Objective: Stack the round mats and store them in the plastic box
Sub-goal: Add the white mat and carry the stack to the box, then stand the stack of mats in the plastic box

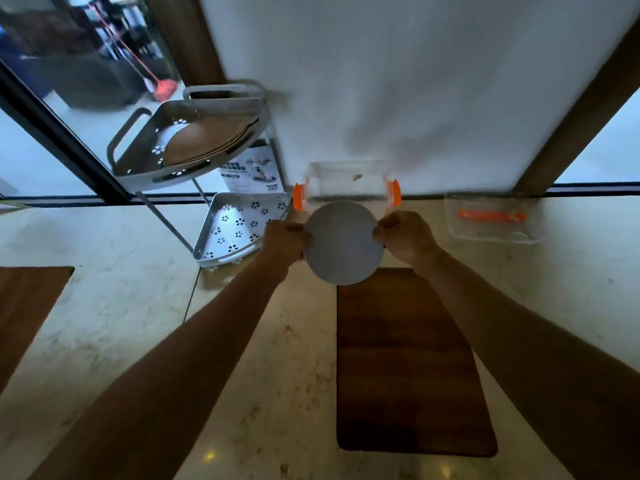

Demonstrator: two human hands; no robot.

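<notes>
Round grey mat (343, 243) held between left hand (286, 240) and right hand (406, 236), each pinched shut on an opposite edge, raised just in front of clear plastic box (347, 181) with orange latches.

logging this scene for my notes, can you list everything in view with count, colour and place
round grey mat: one seen, may be a stack, held just in front of the box
clear plastic box with orange side clips: one, open, against the white wall
clear plastic lid with orange handle: one, on the floor right of the box
grey metal corner rack with flower cut-outs: one, two tiers, left of the box
round brown mats: count unclear, on the rack's top tier
dark brown rectangular floor mat: one, centre; part of another at the left edge
left hand: grip on the grey mat's left edge
right hand: grip on its right edge
</notes>
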